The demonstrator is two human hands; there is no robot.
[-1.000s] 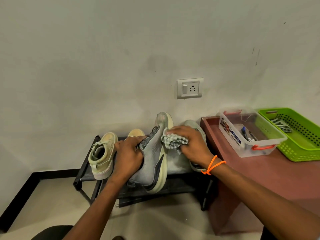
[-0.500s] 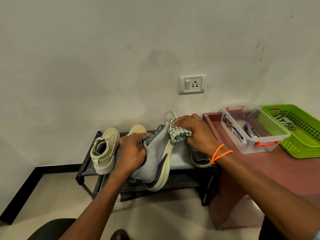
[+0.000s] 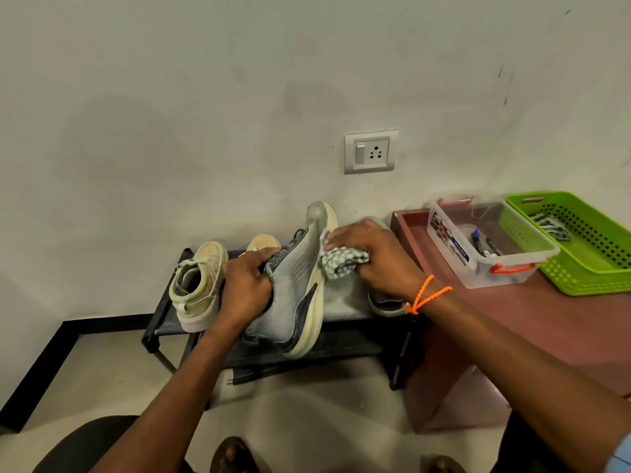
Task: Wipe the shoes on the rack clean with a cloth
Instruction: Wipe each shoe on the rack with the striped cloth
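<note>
We see the black shoe rack (image 3: 160, 322) against the wall, with a reddish table (image 3: 580, 322) beside it. A grey sneaker (image 3: 297, 285) is tilted above the rack's top shelf, toe toward the wall. Our left hand (image 3: 247, 285) grips its collar with fingers curled. Our right hand (image 3: 372, 254) bunches a checked cloth (image 3: 341, 262) and presses it against the sneaker's pale sole edge. A beige high-top (image 3: 198, 288) stands on the shelf's left. The clear box (image 3: 478, 268) carries a label, its writing too blurred to read.
</note>
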